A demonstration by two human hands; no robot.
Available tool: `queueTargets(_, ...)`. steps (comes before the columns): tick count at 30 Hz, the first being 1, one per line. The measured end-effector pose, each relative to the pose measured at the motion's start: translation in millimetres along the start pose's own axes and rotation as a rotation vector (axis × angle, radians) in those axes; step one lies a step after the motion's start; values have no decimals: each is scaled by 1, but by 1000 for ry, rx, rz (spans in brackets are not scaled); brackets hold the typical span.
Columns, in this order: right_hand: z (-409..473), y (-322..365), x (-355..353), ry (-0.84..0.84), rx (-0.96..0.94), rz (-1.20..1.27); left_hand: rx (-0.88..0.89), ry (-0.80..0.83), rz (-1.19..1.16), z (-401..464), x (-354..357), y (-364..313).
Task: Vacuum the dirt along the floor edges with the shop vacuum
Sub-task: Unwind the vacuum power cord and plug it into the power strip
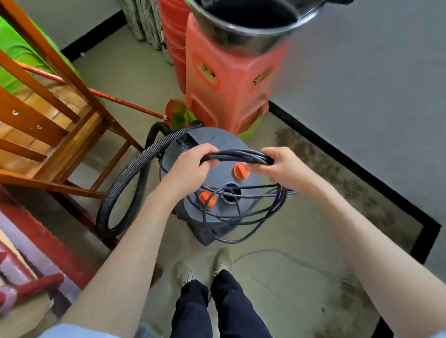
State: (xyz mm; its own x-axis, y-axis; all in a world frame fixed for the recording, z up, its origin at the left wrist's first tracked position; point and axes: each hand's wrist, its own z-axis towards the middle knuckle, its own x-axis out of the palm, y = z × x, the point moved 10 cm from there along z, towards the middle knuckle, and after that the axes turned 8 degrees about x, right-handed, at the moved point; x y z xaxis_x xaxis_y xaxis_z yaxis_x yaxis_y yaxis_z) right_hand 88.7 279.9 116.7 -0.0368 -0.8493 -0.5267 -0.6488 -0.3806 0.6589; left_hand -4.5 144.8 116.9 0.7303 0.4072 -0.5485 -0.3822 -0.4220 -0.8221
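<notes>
Head view, nearest: two pale shoes (204, 269) side by side on the floor (286, 243), dark trousers above. Just beyond, grey shop vacuum (212, 174) standing on the floor, two orange knobs (240, 171) on its lid. Over the lid, left hand (193, 168) and right hand (282, 169), fingers of both curled round a bundle of black cord (238, 156), held level between them; loose loops of the same cord hanging down over the near side of the vacuum. Left of the vacuum, ribbed black hose (128, 174) arching down to the floor. Along the right wall's black skirting (346, 161), a band of brown dirt (329, 170), more near right. Further left, wooden chair (44, 122). Beyond the vacuum, orange plastic stool (229, 79), a metal bucket (249, 18) on top; a red-handled broom (123, 100) leaning across.
</notes>
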Motion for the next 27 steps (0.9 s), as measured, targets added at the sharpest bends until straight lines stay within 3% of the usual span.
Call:
queueTargets(4, -33, 1, -27, -59, -10, 142, -6, -34, -60, -13, -3, -24)
queueTargets(9, -85, -1, -58, -173, -33, 278, -72, 148, -70, -38, 12, -30)
queueTargets(17, -173, -3, -67, -316, -35, 439, 36, 122, -199, -66, 13, -77)
queueTargets(21, -211, -4, -54, -317, -44, 433, -110, 137, -490, -87, 33, -87)
queueTargets(27, -256, -8, -43, -325, -76, 470, -273, 214, -459, -113, 69, -109)
